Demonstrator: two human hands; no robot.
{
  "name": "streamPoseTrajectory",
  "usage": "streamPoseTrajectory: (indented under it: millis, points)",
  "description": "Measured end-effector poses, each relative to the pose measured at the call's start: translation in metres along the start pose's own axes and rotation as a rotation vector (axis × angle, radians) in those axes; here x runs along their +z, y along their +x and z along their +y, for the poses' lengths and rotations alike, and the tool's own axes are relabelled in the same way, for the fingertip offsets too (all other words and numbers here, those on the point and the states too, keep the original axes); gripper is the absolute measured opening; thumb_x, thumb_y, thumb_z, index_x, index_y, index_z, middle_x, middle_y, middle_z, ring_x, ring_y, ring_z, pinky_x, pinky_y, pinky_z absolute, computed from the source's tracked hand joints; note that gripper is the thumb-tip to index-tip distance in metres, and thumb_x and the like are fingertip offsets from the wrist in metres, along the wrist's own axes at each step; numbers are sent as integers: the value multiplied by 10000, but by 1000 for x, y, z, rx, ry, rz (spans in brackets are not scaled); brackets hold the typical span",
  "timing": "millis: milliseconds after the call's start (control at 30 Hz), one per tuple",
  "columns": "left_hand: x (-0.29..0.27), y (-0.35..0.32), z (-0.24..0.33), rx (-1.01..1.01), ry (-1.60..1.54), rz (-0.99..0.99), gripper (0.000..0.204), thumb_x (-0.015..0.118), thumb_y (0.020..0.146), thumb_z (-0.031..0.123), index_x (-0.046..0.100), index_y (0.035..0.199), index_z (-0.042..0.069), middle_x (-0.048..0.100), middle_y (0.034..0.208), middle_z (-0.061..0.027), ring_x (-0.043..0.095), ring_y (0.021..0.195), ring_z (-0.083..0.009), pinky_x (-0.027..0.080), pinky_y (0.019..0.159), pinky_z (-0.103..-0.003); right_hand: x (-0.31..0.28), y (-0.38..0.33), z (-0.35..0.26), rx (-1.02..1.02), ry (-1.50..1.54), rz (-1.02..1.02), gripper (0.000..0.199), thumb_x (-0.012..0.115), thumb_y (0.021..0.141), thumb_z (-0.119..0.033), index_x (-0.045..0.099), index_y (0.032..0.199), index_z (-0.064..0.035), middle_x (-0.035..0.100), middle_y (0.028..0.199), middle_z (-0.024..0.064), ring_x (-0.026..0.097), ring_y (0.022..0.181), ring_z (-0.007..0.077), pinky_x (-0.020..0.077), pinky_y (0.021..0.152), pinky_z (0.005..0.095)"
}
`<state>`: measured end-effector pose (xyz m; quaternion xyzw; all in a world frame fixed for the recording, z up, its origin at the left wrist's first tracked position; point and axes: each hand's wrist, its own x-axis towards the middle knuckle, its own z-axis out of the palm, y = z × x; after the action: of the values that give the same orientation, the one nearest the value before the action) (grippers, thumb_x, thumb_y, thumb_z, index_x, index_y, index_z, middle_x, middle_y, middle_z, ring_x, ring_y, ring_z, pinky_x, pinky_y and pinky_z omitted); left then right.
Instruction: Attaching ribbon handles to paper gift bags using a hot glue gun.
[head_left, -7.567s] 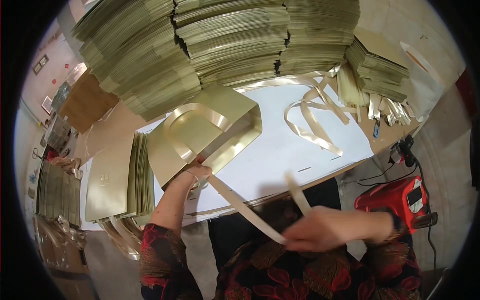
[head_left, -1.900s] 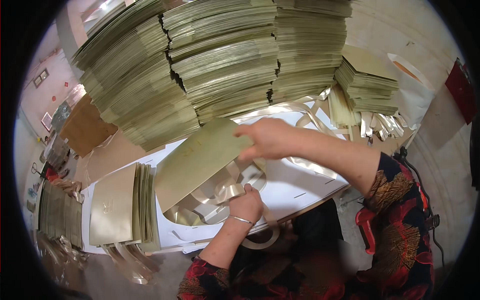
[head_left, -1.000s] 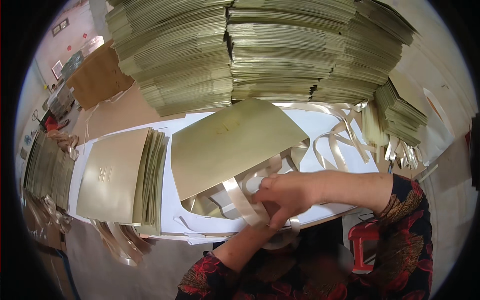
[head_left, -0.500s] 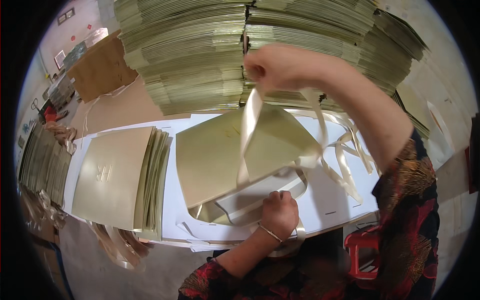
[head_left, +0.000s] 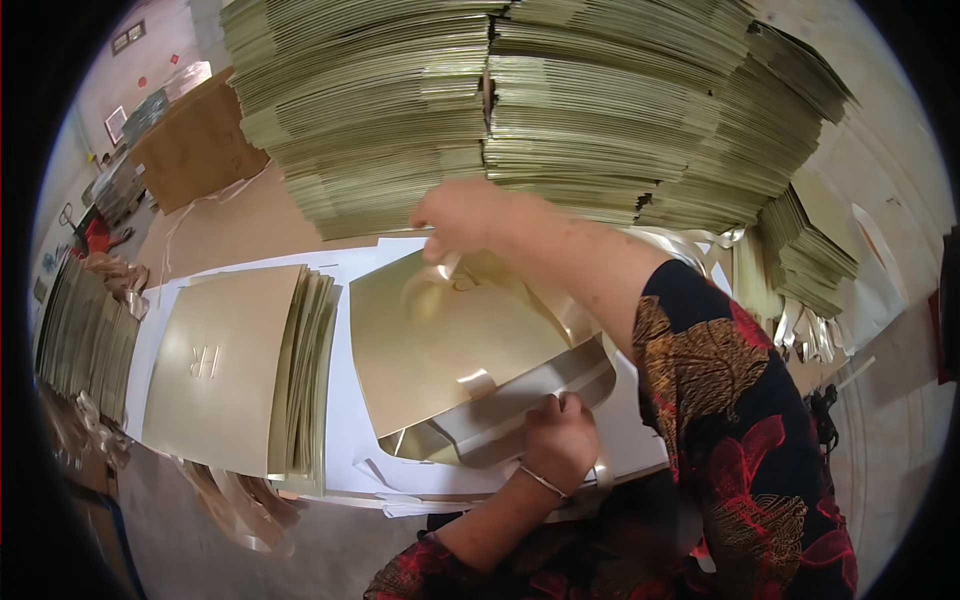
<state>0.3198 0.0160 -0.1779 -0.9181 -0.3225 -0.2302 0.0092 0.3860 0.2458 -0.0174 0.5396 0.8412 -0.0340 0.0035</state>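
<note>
Left hand pins flat gold paper bag at lower edge; right hand pinches pale gold ribbon handle — pull gently, keep bag flat on white bench.

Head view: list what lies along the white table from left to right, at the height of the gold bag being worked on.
Upright row of gold sheets at the left edge → flat pile of finished gold bags → gold bag under the hands → loose gold ribbon strips at the right.
</note>
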Motion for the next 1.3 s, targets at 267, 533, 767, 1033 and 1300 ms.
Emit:
streamPoseTrajectory:
  millis: [267, 533, 767, 1033, 1300]
  points:
    - [7, 3, -3, -94, -113, -175, 182, 554, 751, 167, 635, 874, 59, 575, 877, -61, 545, 857, -274, 458, 618, -417, -46, -151, 3, 370, 636, 270, 271, 639, 827, -266, 668, 700, -28, 586, 581, 43, 556, 508, 122, 455, 457, 298]
    - [2, 1, 1, -20, -27, -60, 150, 603, 725, 162, 651, 827, 63, 609, 877, -73, 578, 811, -266, 473, 632, -441, 93, -235, -37, 560, 1839, 255, 306, 622, 931, -309, 629, 876, -8, 590, 695, 44, 577, 585, 113, 516, 448, 278]
    - [5, -3, 10, 0, 36, -54, 272, 630, 743, 217, 656, 977, 82, 642, 880, -107, 619, 798, -304, 489, 633, -458, 103, -192, -47, 648, 1933, 591, 213, 612, 839, -209, 568, 718, -40, 479, 582, 21, 454, 454, 130, 443, 366, 303]
    - [13, 1, -1, -49, 24, -110, 249, 569, 812, 192, 638, 1038, 115, 651, 931, -142, 619, 852, -382, 492, 752, -493, 79, -228, -48, 614, 1867, 511, 291, 647, 841, -292, 631, 762, -13, 542, 601, 56, 515, 512, 142, 425, 397, 316]
    - [-4, 17, -17, -327, -478, -88, 242, 525, 792, 14, 631, 1009, 26, 616, 1028, -224, 582, 915, -402, 481, 821, -471, 31, -561, 137, 1457, 23, 263, 332, 681, 805, -344, 706, 891, -24, 703, 845, 179, 689, 766, 315, 530, 672, 437]
